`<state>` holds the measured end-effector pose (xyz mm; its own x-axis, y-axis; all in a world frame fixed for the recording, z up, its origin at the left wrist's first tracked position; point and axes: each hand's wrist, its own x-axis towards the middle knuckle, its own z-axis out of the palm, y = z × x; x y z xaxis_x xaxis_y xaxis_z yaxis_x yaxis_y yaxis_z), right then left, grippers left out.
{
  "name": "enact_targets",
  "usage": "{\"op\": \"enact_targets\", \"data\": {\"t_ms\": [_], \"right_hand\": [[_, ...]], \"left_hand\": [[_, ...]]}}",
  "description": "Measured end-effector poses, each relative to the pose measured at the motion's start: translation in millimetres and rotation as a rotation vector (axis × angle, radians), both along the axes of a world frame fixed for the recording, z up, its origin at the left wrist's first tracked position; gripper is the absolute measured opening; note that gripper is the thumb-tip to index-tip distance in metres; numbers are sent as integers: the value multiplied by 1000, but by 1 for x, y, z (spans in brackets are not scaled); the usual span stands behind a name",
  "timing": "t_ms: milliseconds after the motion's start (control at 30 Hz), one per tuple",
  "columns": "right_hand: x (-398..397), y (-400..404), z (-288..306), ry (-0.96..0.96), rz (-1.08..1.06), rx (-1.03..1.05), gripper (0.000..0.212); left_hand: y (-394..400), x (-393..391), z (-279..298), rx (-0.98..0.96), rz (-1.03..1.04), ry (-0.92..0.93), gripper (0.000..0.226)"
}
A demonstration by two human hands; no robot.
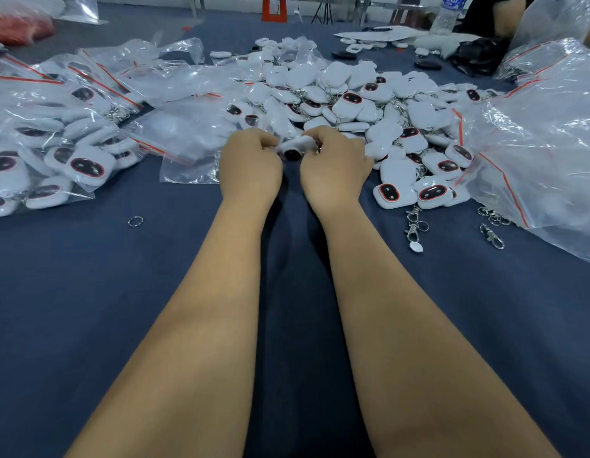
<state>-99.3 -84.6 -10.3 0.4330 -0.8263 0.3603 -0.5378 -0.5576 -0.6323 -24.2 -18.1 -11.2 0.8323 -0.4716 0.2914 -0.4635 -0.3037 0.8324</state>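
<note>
1 fob [293,149] mid-frame, pinched between both hands: left hand [250,163], right hand [333,165], fingers curled, arms extended.

1 view on record: a wide-angle camera worn on the person's head. It faces forward and downward across a table [121,309] draped in dark blue cloth. Both forearms [220,325] enter at the bottom edge and converge just above frame centre, where the left hand [250,163] and right hand [333,165] grip a white key fob [295,148]; this is the nearest zone. The loose fob pile [369,104] lies just beyond the hands. Bagged fobs [55,143] at the left edge and a large plastic bag [534,143] at the right edge fill the wide lens margins. The top strip reaches the table's far side, with a water bottle [448,14].
</note>
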Motion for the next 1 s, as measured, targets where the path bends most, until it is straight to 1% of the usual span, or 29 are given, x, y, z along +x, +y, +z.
{"op": "enact_targets", "data": {"t_ms": [67,100,233,300,333,400,467,633,700,767,833,933,1000], "right_hand": [[0,-1,2,-75,4,21,26],[0,-1,3,-147,29,73,22],[1,4,7,-521,142,400,11],[2,5,7,-629,207,573,13],[2,5,7,-637,233,620,12],[3,5,6,-595,256,624,12],[4,5,5,-544,278,606,11],[6,4,3,-494,307,600,18],[6,3,4,-493,304,623,20],[5,2,5,-502,300,656,24],[4,2,7,-517,297,671,22],[2,3,8,-534,305,691,21],[2,3,9,-545,314,708,21]], "left_hand": [[1,3,0,39,43,-22,35],[1,5,-1,51,56,-17,35],[2,2,0,4,42,12,37],[3,0,1,-63,6,44,35],[3,-1,2,-107,-10,84,32],[2,-3,4,-180,-13,167,32],[2,-5,6,-213,-10,222,34],[2,-3,8,-264,-27,323,25],[1,-2,8,-265,-36,352,23],[0,-2,8,-244,-36,363,26],[0,-4,9,-239,-40,376,27],[0,-5,11,-239,-36,392,22],[0,-4,12,-259,-36,411,13]]}}
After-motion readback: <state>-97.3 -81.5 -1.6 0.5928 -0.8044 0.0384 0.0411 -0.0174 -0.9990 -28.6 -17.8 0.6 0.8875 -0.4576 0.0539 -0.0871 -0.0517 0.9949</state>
